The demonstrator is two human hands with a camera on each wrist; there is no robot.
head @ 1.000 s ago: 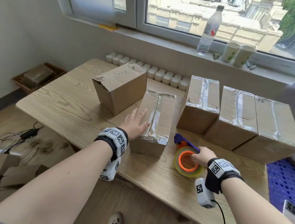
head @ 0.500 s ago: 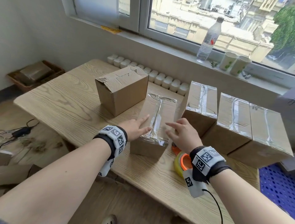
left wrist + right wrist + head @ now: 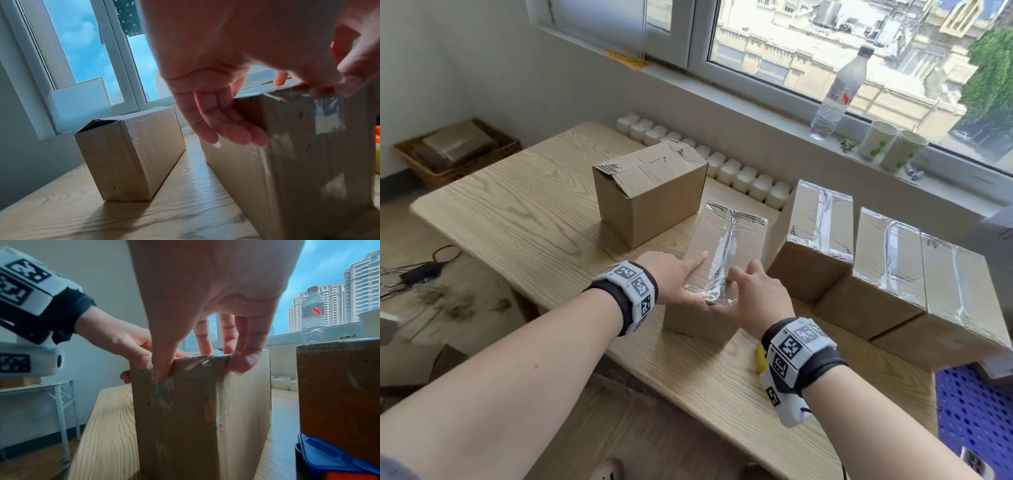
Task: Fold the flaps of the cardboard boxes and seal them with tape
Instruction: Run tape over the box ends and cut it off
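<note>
A cardboard box (image 3: 726, 240) sealed with clear tape stands at the table's near middle. My left hand (image 3: 688, 281) rests on its near left corner, forefinger on top and the other fingers (image 3: 230, 129) hanging straight down the left side. My right hand (image 3: 738, 291) presses the tape over the near top edge, thumb (image 3: 162, 369) on the front face and fingers on the lid. The tape dispenser (image 3: 333, 459) lies on the table under my right wrist, with only its yellow roll (image 3: 761, 358) showing in the head view. An untaped box (image 3: 650, 192) with loosely folded flaps stands behind to the left.
Three taped boxes (image 3: 887, 260) stand in a row to the right. A water bottle (image 3: 839, 89) and paper cups (image 3: 876, 140) are on the windowsill. A blue crate (image 3: 976, 418) sits at the table's right end. A basket (image 3: 458, 150) and cables (image 3: 421, 270) lie on the floor to the left.
My right hand has let go of the tape dispenser and moved up onto the box's near edge. My left hand has slid back to the near left corner.
</note>
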